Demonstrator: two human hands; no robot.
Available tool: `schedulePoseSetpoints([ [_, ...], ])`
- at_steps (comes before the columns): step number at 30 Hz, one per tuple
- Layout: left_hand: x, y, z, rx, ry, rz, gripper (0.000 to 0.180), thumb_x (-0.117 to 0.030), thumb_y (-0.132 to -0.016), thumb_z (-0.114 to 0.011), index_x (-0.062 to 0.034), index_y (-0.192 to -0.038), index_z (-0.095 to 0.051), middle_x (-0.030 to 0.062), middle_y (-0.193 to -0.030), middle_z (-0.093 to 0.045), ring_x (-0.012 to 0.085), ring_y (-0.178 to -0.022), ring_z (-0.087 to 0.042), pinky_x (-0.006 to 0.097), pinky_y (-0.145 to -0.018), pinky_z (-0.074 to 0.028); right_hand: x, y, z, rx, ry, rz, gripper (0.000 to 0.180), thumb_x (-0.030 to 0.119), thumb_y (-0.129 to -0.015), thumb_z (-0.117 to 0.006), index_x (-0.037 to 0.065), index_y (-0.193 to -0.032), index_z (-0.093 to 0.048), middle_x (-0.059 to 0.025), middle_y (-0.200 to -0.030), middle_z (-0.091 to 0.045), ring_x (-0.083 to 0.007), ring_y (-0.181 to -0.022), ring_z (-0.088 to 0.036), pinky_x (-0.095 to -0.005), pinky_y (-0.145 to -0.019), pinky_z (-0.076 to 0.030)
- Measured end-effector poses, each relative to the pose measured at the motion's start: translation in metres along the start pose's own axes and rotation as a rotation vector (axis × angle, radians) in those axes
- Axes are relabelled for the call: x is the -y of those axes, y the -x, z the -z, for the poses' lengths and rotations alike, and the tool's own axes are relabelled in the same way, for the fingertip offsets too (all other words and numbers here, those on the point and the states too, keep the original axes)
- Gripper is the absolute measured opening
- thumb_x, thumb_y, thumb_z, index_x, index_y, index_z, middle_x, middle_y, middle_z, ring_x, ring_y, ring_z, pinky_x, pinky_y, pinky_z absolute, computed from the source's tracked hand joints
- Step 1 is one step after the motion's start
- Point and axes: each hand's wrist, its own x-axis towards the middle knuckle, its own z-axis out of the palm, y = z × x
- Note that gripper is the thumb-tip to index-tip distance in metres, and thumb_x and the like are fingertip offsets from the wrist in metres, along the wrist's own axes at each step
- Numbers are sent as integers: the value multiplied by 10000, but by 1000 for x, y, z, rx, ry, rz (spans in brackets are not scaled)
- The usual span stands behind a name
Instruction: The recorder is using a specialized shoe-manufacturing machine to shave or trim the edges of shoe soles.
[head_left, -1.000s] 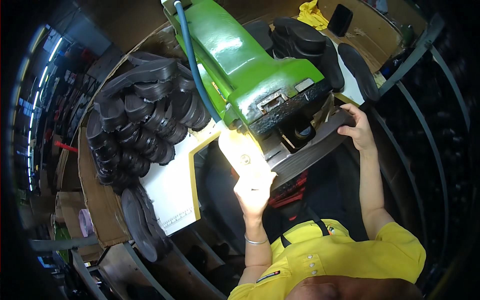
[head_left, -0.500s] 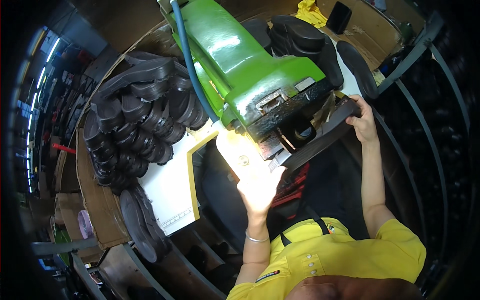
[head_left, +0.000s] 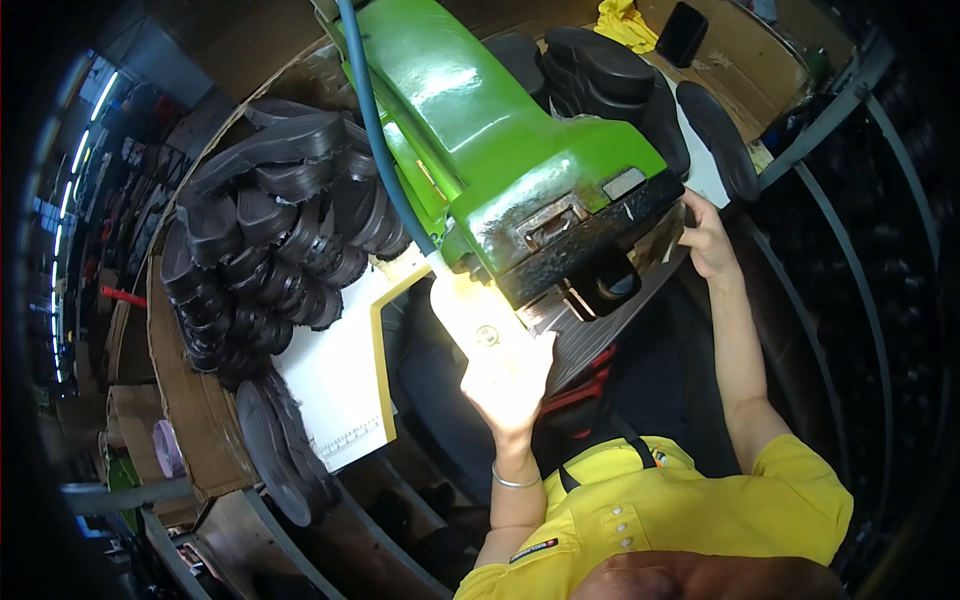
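From my end I'm watching the dark ribbed sole [head_left: 612, 326] lying partly under the green machine head [head_left: 545, 165], its long axis running on a slant from lower left to upper right, between the two hands. The lower-left end is sitting just beside the left hand [head_left: 508, 385]; the upper-right end is pointing at the right hand [head_left: 708, 243]. The black loop [head_left: 607, 292] below the head is hanging between the two, and to my eye the left hand is looking slightly nearer to it.

The right fingers are closing narrowly over the far end of the sole, thumb toward me, with their tips partly hiding behind the head's black edge. The left thumb is reaching up along the near end, but the lamp glare is washing out the rest, so I'm not able to tell whether those fingers are gripping or only steadying.

The left forearm, wearing a silver bracelet [head_left: 516, 483], is rising almost straight from the lower edge; the right forearm is coming up from a yellow sleeve [head_left: 805, 480] and leaning inward.
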Motion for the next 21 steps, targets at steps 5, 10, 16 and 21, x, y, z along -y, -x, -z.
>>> schedulePoseSetpoints([
  [5, 37, 21, 10, -23, 177, 160, 352, -128, -702, -855, 30, -945, -654, 105, -835, -674, 186, -724, -636, 295, -705, -516, -5, 15, -7, 48, -36, 8, 534, 25, -666, -833, 29, -1135, -578, -27, -1021, -627, -124, -979, -582, -256, -908, -430],
  [10, 28, 17, -14, 46, 9, 101, 468, -104, -693, -856, 38, -1070, -619, 109, -918, -667, 194, -805, -637, 297, -761, -519, -4, 10, 21, -5, -85, 34, 515, 4, -690, -807, 24, -1150, -577, -29, -1019, -634, -133, -968, -600, -255, -891, -454],
  [16, 32, 13, -18, 71, -116, 4, 561, -47, -678, -859, 32, -1155, -574, 78, -962, -634, 148, -858, -601, 280, -784, -512, 11, -13, 10, 16, -27, -56, 453, 10, -737, -756, 30, -1155, -586, -39, -1039, -633, -134, -978, -587, -257, -891, -441],
  [21, 5, 2, -6, -68, 137, -10, 343, -18, -700, -822, 39, -988, -646, 62, -841, -663, 150, -749, -622, 284, -717, -518, -1, -11, 2, 93, 60, -31, 464, 45, -718, -788, 41, -1140, -594, -37, -1057, -616, -131, -1016, -562, -257, -919, -416],
])
